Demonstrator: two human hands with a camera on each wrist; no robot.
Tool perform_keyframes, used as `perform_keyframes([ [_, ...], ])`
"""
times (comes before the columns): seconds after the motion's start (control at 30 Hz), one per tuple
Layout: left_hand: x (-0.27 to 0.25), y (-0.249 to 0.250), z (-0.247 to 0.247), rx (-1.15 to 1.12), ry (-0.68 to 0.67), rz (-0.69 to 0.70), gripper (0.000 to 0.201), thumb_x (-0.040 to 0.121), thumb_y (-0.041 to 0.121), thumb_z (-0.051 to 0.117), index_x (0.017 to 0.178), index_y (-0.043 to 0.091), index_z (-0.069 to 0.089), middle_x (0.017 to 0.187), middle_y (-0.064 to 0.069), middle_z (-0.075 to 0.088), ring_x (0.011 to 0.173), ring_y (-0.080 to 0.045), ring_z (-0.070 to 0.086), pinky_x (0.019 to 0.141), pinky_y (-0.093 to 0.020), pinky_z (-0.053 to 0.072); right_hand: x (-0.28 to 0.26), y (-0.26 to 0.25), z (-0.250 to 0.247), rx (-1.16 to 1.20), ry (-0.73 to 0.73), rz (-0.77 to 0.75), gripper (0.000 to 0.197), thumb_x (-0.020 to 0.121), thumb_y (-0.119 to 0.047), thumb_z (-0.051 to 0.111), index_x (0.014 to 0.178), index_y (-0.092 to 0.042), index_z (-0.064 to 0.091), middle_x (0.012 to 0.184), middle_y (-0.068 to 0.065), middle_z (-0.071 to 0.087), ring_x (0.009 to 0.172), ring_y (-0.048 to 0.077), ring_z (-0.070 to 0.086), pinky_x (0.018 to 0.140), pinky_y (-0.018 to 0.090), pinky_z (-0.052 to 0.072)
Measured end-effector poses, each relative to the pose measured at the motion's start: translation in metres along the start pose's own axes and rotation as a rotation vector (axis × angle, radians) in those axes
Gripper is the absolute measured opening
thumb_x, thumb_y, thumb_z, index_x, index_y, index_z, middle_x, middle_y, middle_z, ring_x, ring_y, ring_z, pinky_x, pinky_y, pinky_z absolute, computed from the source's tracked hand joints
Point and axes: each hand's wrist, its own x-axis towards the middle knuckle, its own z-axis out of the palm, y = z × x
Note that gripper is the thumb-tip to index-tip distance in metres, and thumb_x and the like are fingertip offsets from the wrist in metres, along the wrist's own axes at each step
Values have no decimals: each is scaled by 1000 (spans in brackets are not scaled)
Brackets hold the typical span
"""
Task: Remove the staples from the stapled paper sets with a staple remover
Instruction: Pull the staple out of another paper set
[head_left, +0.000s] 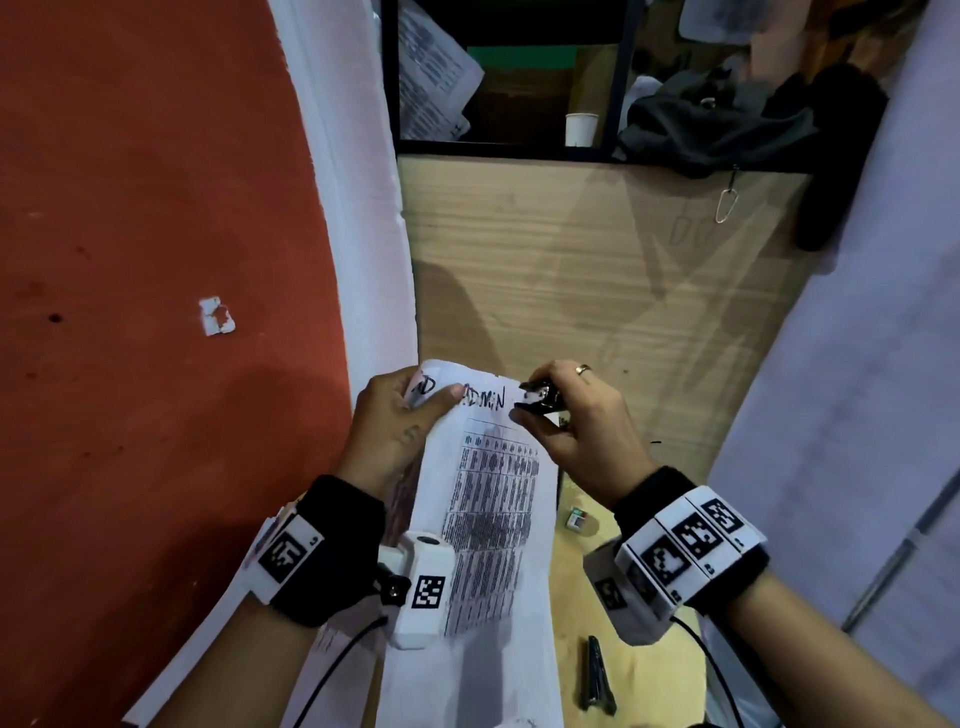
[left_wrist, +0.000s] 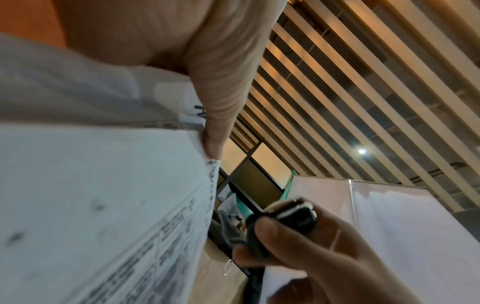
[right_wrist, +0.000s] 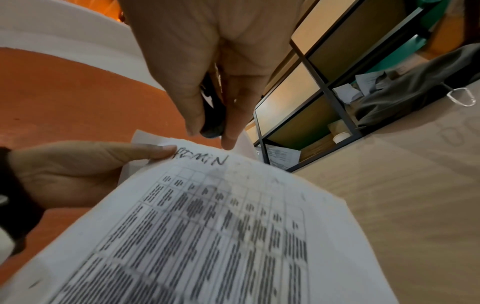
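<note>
A stapled paper set (head_left: 488, 509) printed with a table and the handwritten word ADMIN is held up over the desk. My left hand (head_left: 400, 421) pinches its top left corner, thumb (right_wrist: 145, 151) on the front sheet. My right hand (head_left: 576, 421) grips a black staple remover (head_left: 537, 400) between thumb and fingers, its jaws set at the paper's top right corner. The remover (left_wrist: 283, 218) shows in the left wrist view and as a dark body (right_wrist: 213, 115) between the fingers in the right wrist view. The staple itself is hidden.
A wooden desk (head_left: 597, 270) lies beneath, with a black tool (head_left: 597, 675) and a small box (head_left: 577, 518) near the front. A shelf holds a paper cup (head_left: 581, 129) and papers; a dark bag (head_left: 727, 124) with a carabiner (head_left: 726, 205) sits at the back right. A red wall (head_left: 156, 260) is left.
</note>
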Motion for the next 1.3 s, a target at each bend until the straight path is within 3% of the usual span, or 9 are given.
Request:
perform_keyframes([
  [0.17, 8, -7, -14, 61, 25, 35, 7, 79, 15, 72, 82, 21, 75, 90, -4, 75, 86, -23, 69, 89, -47, 52, -21, 20, 17, 12, -126, 80, 37, 77, -40, 62, 93, -7, 57, 90, 6, 60, 75, 27, 63, 64, 47, 53],
  [0.33, 14, -13, -18, 81, 23, 62, 7, 80, 11, 70, 85, 15, 72, 86, 0, 74, 83, -17, 68, 82, -33, 52, -31, 36, 32, -53, -331, 215, 44, 76, -41, 67, 107, -13, 55, 108, 3, 55, 89, 29, 62, 77, 47, 51],
  [0.67, 18, -18, -18, 90, 26, 79, 6, 76, 11, 74, 81, 14, 74, 79, -1, 73, 73, -14, 65, 71, -27, 51, -9, 31, 19, -155, -170, 158, 39, 68, -43, 63, 98, -18, 65, 95, -1, 69, 82, 24, 68, 67, 37, 52],
  [0.8, 15, -12, -14, 66, 36, 98, 11, 81, 0, 66, 81, 10, 71, 71, 6, 73, 64, -5, 65, 61, -17, 50, 2, 25, 11, -7, -239, 183, 41, 65, -41, 78, 98, -22, 63, 128, -6, 54, 82, 10, 67, 76, 31, 50],
  [0.9, 10, -6, -10, 38, 11, 92, 13, 85, -5, 59, 83, 4, 67, 65, 8, 71, 58, -1, 64, 54, -13, 48, 10, 27, 9, 77, -358, 215, 38, 60, -34, 85, 92, -25, 64, 143, -3, 39, 96, 7, 63, 86, 32, 50],
  [0.97, 9, -5, -13, 40, -9, 81, 12, 86, -5, 57, 85, 3, 67, 66, 7, 71, 58, -1, 64, 54, -13, 48, 16, 26, 6, 114, -430, 239, 38, 59, -28, 86, 91, -21, 66, 137, 0, 45, 92, 13, 64, 85, 29, 50],
  [1.1, 11, -3, -21, 84, -13, 77, 9, 84, -1, 62, 85, 6, 69, 71, 6, 73, 65, -4, 65, 61, -16, 50, 22, 25, 2, 83, -440, 171, 43, 56, -27, 87, 93, -12, 70, 93, 5, 60, 86, 18, 55, 76, 34, 47],
  [1.2, 12, 1, -20, 68, 16, 62, 13, 72, -3, 71, 80, 7, 66, 66, 6, 71, 60, -4, 64, 59, -16, 51, 23, 18, -3, 79, -410, 140, 43, 55, -31, 87, 91, -14, 72, 90, 4, 58, 84, 17, 53, 72, 28, 41],
  [1.3, 18, 4, -24, 152, 32, 112, 31, 55, 22, 86, 78, 20, 65, 73, 6, 69, 69, -9, 62, 68, -22, 52, 25, 11, -12, 54, -412, 122, 46, 54, -39, 83, 91, -15, 71, 90, 4, 58, 85, 20, 54, 73, 32, 42],
])
